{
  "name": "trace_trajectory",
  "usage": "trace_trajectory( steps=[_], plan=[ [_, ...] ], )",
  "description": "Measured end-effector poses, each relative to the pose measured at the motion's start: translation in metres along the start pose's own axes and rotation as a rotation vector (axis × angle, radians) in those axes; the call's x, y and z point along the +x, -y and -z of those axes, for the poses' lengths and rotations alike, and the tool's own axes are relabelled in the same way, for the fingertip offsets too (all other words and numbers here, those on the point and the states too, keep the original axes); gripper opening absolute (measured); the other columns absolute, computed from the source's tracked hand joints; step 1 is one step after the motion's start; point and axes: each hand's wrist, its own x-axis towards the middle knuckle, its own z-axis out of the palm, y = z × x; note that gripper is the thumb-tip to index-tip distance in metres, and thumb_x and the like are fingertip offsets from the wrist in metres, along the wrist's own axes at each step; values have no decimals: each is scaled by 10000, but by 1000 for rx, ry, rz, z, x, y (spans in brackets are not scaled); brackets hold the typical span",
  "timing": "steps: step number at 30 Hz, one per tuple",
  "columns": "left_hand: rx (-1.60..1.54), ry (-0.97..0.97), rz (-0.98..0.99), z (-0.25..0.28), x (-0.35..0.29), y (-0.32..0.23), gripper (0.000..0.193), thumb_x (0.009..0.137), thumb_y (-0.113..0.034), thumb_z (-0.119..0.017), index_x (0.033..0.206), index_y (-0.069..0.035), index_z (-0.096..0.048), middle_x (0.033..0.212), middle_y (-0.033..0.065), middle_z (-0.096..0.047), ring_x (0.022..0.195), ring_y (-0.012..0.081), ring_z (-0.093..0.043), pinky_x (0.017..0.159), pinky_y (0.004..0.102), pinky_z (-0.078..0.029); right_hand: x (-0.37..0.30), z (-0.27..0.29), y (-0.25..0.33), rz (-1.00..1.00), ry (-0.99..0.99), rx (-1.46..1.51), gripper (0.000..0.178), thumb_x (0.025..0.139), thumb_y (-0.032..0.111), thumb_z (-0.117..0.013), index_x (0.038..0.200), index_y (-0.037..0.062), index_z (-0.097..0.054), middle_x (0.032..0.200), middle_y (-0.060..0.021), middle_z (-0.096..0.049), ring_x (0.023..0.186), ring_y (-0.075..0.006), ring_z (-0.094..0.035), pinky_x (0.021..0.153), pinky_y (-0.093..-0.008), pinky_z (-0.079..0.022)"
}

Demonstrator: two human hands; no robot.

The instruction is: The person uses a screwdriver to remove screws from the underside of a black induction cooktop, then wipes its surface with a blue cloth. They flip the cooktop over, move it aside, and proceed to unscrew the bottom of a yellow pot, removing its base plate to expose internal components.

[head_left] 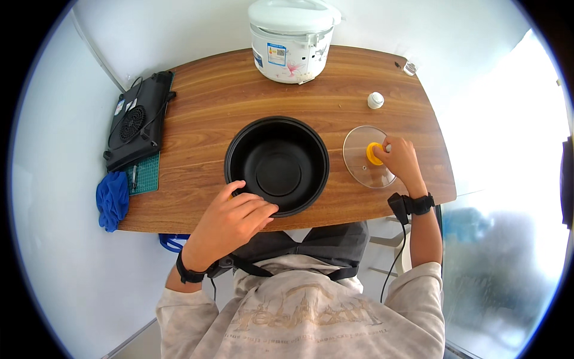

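Observation:
A wide black pot (317, 192) stands on the table near its front edge, and nothing shows inside it. My left hand (230, 218) is at its near left rim, thumb and fingertips hooked over the edge. A sliver of orange shows beside the thumb; I cannot make out what it is. To the right of the pot lies a round glass lid (356, 140) with a yellow knob (374, 154). My right hand (399, 157) is closed at that knob, fingers pinched together on it.
A white rice cooker (293, 51) with its lid down stands at the back. A small white jar (375, 100) and a small clear cup (409, 68) are to the right. At left lie a black appliance (134, 122), a green mat (146, 173) and a blue cloth (112, 200).

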Motion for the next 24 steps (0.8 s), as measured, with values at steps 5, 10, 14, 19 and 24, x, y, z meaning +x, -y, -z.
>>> trace_trajectory(
  steps=[5,10,14,19,24],
  plan=[
    [-25,-19,-4,-2,-1,1,171,850,-143,-749,1010,-98,-710,919,3,-723,897,159,-679,977,394,-484,0,3,3,-52,42,18,332,808,323,-724,815,-9,-704,653,-242,-623,623,-380,-632,624,-432,-512],
    [-21,-78,-3,-5,-1,3,189,800,-142,-787,974,-112,-720,874,-2,-724,862,152,-686,931,384,-506,0,-2,-4,-16,11,26,338,808,324,-725,815,-13,-702,649,-245,-620,616,-382,-630,616,-433,-510],
    [-26,-97,-4,-8,-3,6,186,791,-154,-793,961,-119,-725,862,-4,-726,850,148,-688,918,384,-510,1,-3,-3,-34,30,32,343,806,328,-726,812,-14,-699,652,-245,-621,620,-389,-628,614,-438,-509],
    [-47,-88,4,-7,-3,6,186,791,-157,-793,962,-123,-727,861,-7,-726,849,143,-689,917,380,-508,1,-3,-2,-32,30,27,335,802,323,-729,814,-11,-701,656,-246,-623,626,-393,-630,619,-441,-512],
    [-51,-84,12,-9,-3,6,192,790,-167,-795,963,-122,-727,853,-8,-721,837,145,-683,930,385,-503,2,-6,-4,-33,31,17,333,800,320,-730,814,-11,-699,660,-248,-627,635,-392,-635,630,-444,-516]
  ],
)
